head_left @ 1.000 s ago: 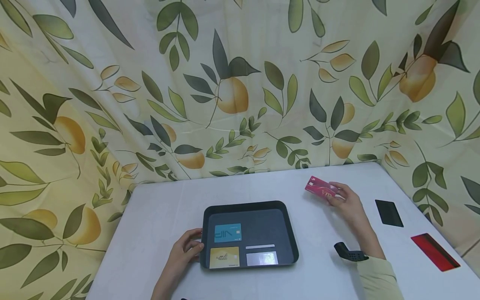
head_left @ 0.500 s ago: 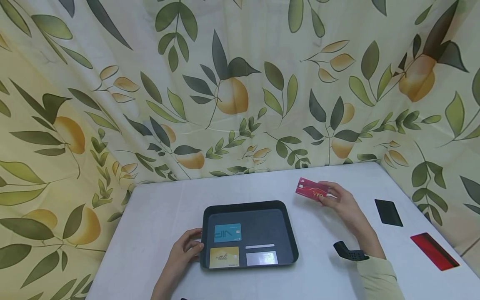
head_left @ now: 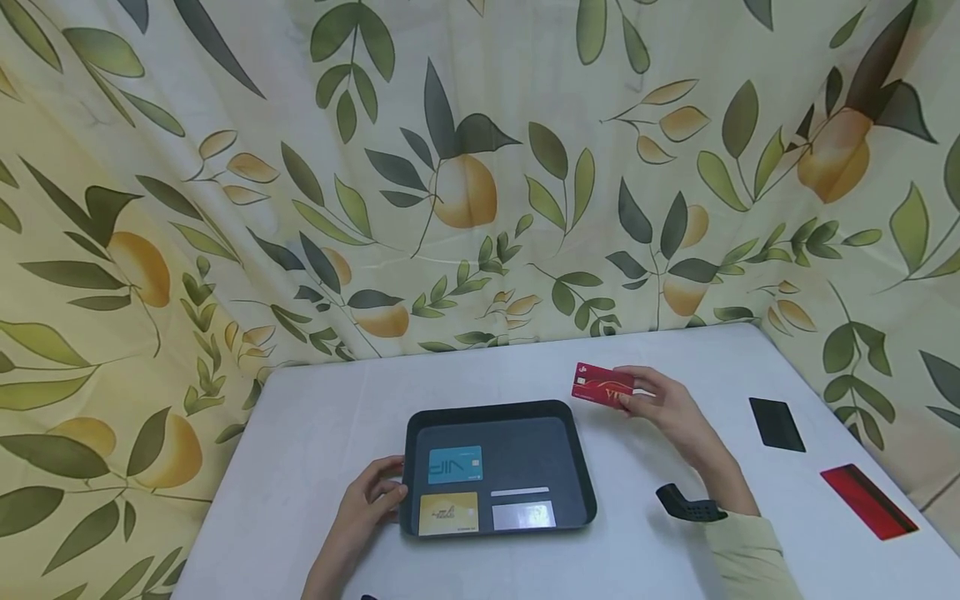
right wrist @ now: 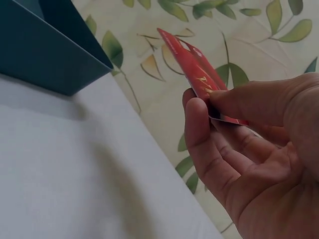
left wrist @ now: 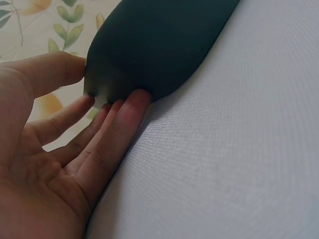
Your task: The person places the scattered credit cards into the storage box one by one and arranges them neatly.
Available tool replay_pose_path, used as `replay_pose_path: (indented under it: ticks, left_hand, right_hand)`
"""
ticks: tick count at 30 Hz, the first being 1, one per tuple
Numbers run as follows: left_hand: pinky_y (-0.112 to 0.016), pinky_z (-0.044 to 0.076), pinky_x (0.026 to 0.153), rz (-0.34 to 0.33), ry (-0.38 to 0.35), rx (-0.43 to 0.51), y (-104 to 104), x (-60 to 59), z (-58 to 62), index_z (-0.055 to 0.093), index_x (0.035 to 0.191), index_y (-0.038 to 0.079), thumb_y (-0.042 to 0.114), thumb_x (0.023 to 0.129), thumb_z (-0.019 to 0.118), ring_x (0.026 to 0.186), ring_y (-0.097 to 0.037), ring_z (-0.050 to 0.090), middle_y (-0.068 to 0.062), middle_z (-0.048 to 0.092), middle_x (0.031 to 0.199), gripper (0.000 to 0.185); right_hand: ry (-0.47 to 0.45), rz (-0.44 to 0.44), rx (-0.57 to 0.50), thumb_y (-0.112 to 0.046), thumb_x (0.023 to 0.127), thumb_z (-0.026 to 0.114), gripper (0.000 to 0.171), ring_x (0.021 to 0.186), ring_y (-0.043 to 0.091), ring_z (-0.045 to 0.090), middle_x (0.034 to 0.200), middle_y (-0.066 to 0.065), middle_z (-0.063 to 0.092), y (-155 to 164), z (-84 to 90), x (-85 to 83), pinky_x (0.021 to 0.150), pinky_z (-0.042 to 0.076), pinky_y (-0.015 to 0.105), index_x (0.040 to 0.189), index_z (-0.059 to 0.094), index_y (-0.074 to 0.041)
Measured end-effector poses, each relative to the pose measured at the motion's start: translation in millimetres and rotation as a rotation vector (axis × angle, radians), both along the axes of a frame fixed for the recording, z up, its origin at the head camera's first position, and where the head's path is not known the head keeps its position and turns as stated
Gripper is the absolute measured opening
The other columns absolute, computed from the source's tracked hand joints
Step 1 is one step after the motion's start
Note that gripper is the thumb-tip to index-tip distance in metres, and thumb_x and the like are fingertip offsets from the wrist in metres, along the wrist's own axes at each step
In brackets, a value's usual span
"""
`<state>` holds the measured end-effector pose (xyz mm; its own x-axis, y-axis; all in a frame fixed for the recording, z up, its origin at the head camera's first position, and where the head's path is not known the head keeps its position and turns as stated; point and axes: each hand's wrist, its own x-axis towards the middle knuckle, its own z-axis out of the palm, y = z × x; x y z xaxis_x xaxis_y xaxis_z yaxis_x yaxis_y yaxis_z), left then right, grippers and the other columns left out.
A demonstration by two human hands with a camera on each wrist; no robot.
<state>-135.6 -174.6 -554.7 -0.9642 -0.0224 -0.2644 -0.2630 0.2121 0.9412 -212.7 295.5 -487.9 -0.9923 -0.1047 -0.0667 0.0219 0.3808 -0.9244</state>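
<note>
My right hand (head_left: 663, 408) pinches a red card (head_left: 602, 384) marked "VIP" between thumb and fingers. It holds the card above the table, just off the far right corner of the black tray (head_left: 581, 467). In the right wrist view the card (right wrist: 192, 64) is tilted, its near end covered by the thumb. My left hand (head_left: 369, 497) holds the tray's left side, thumb and fingertips at the wall (left wrist: 149, 45). Inside the tray lie a blue card (head_left: 455, 465), a gold card (head_left: 448, 513) and a white card (head_left: 523, 517) with a dark stripe.
Right of my right hand, a black card (head_left: 777, 425) and a red card with a dark stripe (head_left: 870, 502) lie on the white-covered table (head_left: 337, 408). A patterned curtain (head_left: 480, 275) hangs behind and beside the table. A black wrist strap (head_left: 690, 506) sits on my right arm.
My right hand has carried the red card leftward toward the tray, and its face has turned more level. The left hand and the tray stay in place.
</note>
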Motion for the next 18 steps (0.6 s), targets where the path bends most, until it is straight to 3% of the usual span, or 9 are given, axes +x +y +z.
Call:
replay_pose_path:
  ticks: [11,18]
  left_hand:
    - [-0.033,0.065,0.076,-0.010,0.007,0.022,-1.3,-2.4,-3.5,0.059,0.143,0.015,0.024,0.091,0.079,0.103,-0.019,0.067,-0.012,0.062,0.141,0.057]
    - [-0.033,0.065,0.075,-0.004,0.004,0.013,-1.1,-1.1,-2.6,0.059,0.142,0.014,0.022,0.091,0.078,0.102,-0.020,0.067,-0.012,0.063,0.140,0.055]
  right_hand:
    - [0.026,0.017,-0.048,-0.021,0.102,0.069,0.055,0.106,0.022,0.073,0.146,0.029,0.056,-24.9,2.1,-0.1,0.086,0.063,0.023,0.151,0.050,-0.006]
    - [0.036,0.079,-0.082,-0.020,0.099,0.073,0.052,0.106,0.025,0.073,0.136,0.028,0.060,-48.6,-6.0,0.4,0.085,0.064,0.026,0.146,0.056,-0.006]
